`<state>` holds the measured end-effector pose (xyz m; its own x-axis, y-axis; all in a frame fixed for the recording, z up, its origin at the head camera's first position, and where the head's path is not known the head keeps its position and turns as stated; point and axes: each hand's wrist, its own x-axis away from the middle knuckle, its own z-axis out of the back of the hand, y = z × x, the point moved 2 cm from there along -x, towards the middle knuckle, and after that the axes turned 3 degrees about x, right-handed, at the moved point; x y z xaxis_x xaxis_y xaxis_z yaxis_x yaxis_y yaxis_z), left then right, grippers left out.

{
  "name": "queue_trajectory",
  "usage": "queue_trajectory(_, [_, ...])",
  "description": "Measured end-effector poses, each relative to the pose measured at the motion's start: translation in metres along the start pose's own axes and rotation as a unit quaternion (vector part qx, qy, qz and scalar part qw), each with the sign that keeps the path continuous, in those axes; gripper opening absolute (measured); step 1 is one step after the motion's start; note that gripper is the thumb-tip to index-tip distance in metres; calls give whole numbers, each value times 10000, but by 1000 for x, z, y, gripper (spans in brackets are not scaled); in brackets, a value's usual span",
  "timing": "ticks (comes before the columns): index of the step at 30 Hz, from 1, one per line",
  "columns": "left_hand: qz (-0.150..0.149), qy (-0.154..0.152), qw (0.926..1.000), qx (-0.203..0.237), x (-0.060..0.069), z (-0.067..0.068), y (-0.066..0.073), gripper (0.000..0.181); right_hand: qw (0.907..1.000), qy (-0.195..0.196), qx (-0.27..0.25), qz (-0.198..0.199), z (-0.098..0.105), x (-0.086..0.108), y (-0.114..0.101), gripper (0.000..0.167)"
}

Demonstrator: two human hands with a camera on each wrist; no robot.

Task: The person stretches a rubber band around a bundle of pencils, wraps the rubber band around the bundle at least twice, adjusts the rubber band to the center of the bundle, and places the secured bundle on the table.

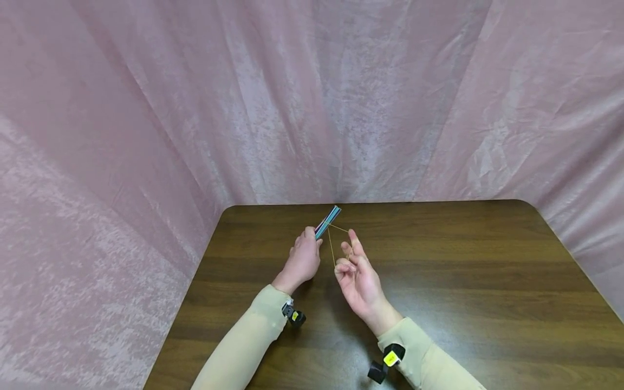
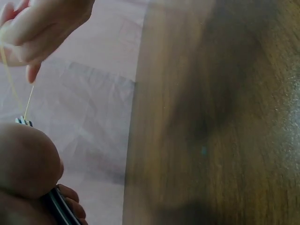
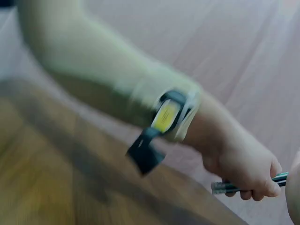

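My left hand (image 1: 303,257) grips a bundle of slim, pen-like sticks (image 1: 327,222) in blue, white and dark tones, tilted up to the right. In the right wrist view the bundle's greyish end (image 3: 219,188) sticks out below the fist. A thin yellow rubber band (image 1: 331,247) runs from the bundle's upper part to my right hand (image 1: 361,283). That hand stretches the band in two strands, its index finger raised and other fingers curled. The left wrist view shows the right hand (image 2: 51,28) blurred, above the sticks' tips (image 2: 23,121); most of the bundle is hidden there.
Both hands are above a brown wooden table (image 1: 463,271) with rounded far corners. Pink curtains (image 1: 312,97) hang behind it and along the sides. A small black camera with a yellow label is strapped to each wrist, including the right one (image 1: 391,358).
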<state>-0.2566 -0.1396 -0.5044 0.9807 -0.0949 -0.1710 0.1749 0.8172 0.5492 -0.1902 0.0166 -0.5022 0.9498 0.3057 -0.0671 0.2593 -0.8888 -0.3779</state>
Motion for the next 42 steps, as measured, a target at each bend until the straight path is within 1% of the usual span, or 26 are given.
queue_trajectory(2, [-70,142,9999,-25,0,-1,1,22,9984,38,-561,-51,-1,-1,-1,63])
queue_trajectory(4, [-170,284,9994,-54,1,-2,2,22,9954,110,-950,-53,-1,-2,-3,61])
queue_trajectory(6, [-309,438,9985,-137,2,-2,2,23,9926,244,-1193,-16,-1,-5,-5,59])
queue_trajectory(8, [-528,586,9964,-300,3,-4,1,24,9907,477,-1271,38,0,-8,-9,56])
queue_trajectory(9, [-658,635,9948,-451,4,-5,1,25,9901,620,-1258,47,1,-9,-10,56])
queue_trajectory(11, [-931,751,9901,-740,5,-8,-1,26,9898,897,-1106,58,0,-11,-14,61])
queue_trajectory(14, [-1278,884,9827,-1009,8,-11,-4,29,9901,1211,-712,-7,-1,-13,-19,68])
queue_trajectory(17, [-1498,949,9781,-1091,10,-11,-6,29,9894,1370,-471,-74,0,-14,-24,63])
queue_trajectory(21, [-1714,818,9740,-1235,11,-10,-8,26,9884,1487,-241,-174,5,-15,-28,46])
queue_trajectory(26, [-1881,603,9691,-1478,11,-7,-9,24,9878,1505,383,-151,11,-17,-33,26])
queue_trajectory(28, [-1969,589,9656,-1594,12,-6,-9,25,9875,1452,600,-103,13,-17,-34,25])
queue_trajectory(31, [-2097,573,9592,-1810,13,-5,-8,24,9860,1380,932,-17,17,-17,-36,28])
queue_trajectory(34, [-2215,514,9519,-2056,14,-4,-7,24,9823,1393,1255,40,19,-17,-38,24])
queue_trajectory(37, [-2321,424,9440,-2308,14,-5,-7,22,9761,1471,1598,36,22,-17,-40,21])
queue_trajectory(39, [-2393,365,9390,-2442,15,-7,-7,20,9714,1515,1827,-6,24,-17,-42,28])
queue_trajectory(42, [-2443,252,9340,-2593,15,-8,-7,17,9619,1575,2231,-98,26,-17,-43,40])
